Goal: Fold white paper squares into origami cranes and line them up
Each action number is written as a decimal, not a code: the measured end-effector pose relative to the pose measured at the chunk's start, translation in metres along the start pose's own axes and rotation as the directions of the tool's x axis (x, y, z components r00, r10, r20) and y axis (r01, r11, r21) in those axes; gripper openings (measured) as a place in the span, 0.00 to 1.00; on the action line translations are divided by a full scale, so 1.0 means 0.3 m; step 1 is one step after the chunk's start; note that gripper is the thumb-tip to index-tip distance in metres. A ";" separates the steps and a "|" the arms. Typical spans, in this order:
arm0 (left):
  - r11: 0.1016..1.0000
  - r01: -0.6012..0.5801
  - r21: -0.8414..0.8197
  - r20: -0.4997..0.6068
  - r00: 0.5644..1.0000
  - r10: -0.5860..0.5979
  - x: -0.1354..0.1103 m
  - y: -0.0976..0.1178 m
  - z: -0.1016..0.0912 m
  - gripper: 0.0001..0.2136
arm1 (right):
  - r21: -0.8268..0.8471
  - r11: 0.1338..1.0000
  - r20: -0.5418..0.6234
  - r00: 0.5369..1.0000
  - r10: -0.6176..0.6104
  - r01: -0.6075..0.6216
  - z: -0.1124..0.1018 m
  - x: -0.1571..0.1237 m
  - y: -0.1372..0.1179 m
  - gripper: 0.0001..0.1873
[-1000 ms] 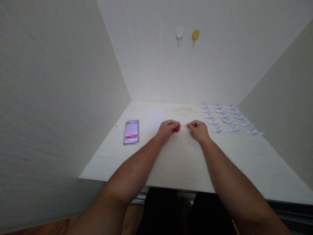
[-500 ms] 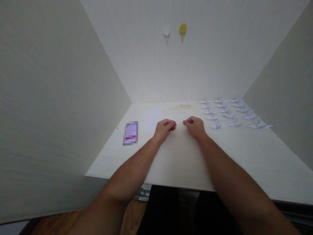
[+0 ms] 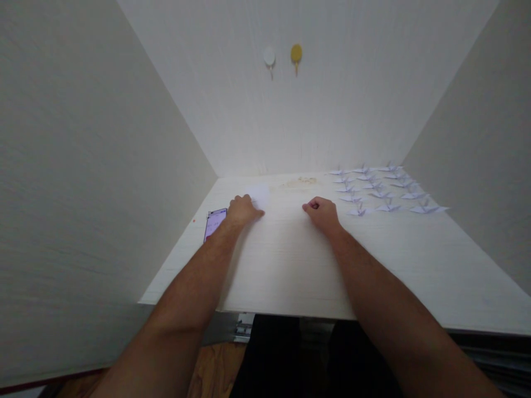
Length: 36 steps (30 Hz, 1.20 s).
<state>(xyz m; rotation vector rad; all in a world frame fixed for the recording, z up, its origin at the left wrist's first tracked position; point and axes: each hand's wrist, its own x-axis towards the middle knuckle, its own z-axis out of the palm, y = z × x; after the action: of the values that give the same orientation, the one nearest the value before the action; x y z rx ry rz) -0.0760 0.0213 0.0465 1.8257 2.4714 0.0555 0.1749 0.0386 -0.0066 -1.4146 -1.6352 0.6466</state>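
Note:
My left hand (image 3: 243, 210) lies low on the white table (image 3: 290, 265), its fingers stretched toward the near edge of a small white paper sheet (image 3: 259, 194) and touching it. Nothing shows in its grip. A phone (image 3: 213, 222) with a lit screen lies just left of that wrist, partly hidden by it. My right hand (image 3: 321, 211) rests on the table in a loose fist, thumb against the fingers, with nothing visible inside. Several small white folded paper cranes (image 3: 379, 190) stand in rows to its right.
The table sits in a white alcove with walls at left, back and right. Two round hooks, one white (image 3: 269, 57) and one yellow (image 3: 296, 53), hang on the back wall. A faint brownish stain (image 3: 302, 181) marks the table's far side.
My left hand has moved left and forward from the table's middle to the paper sheet, now covering part of the phone. The right hand stayed about where it was, still closed.

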 end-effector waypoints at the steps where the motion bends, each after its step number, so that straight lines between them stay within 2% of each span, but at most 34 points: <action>1: 0.999 -0.013 0.032 -0.013 1.000 0.013 -0.013 0.004 0.006 0.35 | 0.000 1.000 -0.003 1.000 -0.002 0.002 0.000 0.000 0.001 0.10; 4: 0.995 -0.041 0.089 -0.065 0.997 0.047 -0.064 0.012 0.028 0.32 | -0.003 1.000 -0.003 1.000 -0.007 0.007 0.002 0.000 0.002 0.10; 9: 0.993 -0.091 0.081 -0.028 0.995 0.093 -0.126 0.004 0.038 0.26 | -0.014 1.000 0.006 1.000 -0.004 0.004 0.002 0.001 0.003 0.10; 13: 0.989 -0.136 0.065 -0.012 0.990 0.137 -0.137 0.003 0.030 0.19 | -0.020 1.000 0.019 1.000 -0.009 0.009 0.002 0.000 0.005 0.10; 20: 0.987 -0.157 0.028 -0.029 0.987 0.158 -0.147 0.010 0.018 0.13 | -0.029 0.999 0.016 1.000 -0.014 0.014 0.000 -0.003 -0.001 0.10; 23: 0.974 -0.217 -0.065 0.022 0.975 0.219 -0.151 0.004 -0.003 0.09 | -0.023 1.000 0.019 1.000 -0.015 0.015 0.001 -0.003 -0.001 0.10; 25: 0.939 -0.258 -0.228 0.056 0.959 0.278 -0.149 0.009 -0.016 0.08 | -0.003 1.000 0.018 1.000 -0.020 0.020 0.001 -0.004 -0.002 0.10; 27: 0.836 -0.244 -0.492 0.069 0.946 0.318 -0.146 0.028 -0.019 0.11 | 0.044 0.999 0.013 1.000 -0.023 0.023 0.000 -0.006 -0.005 0.10; 28: 0.750 -0.185 -0.635 0.092 0.946 0.312 -0.145 0.043 -0.017 0.12 | 0.086 0.996 0.017 1.000 -0.015 0.014 -0.002 -0.007 -0.008 0.11; 30: 0.509 -0.028 -0.860 0.126 0.956 0.266 -0.142 0.079 -0.003 0.12 | 0.207 0.978 0.064 0.998 0.015 -0.028 -0.007 -0.010 -0.018 0.13; 33: 0.150 0.128 -0.980 0.166 0.948 0.273 -0.135 0.133 0.032 0.15 | 0.397 0.910 0.192 0.980 0.046 -0.121 -0.016 -0.013 -0.033 0.18; 36: -0.071 0.155 -0.985 0.128 0.949 0.289 -0.118 0.158 0.075 0.18 | 0.520 0.831 0.297 0.954 0.039 -0.196 -0.016 -0.013 -0.039 0.17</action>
<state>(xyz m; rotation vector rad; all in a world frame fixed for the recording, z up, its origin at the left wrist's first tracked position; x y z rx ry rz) -0.0187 0.0011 0.0286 0.9656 1.1361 1.1939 0.1729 0.0314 0.0044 -1.0333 -1.4046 1.3190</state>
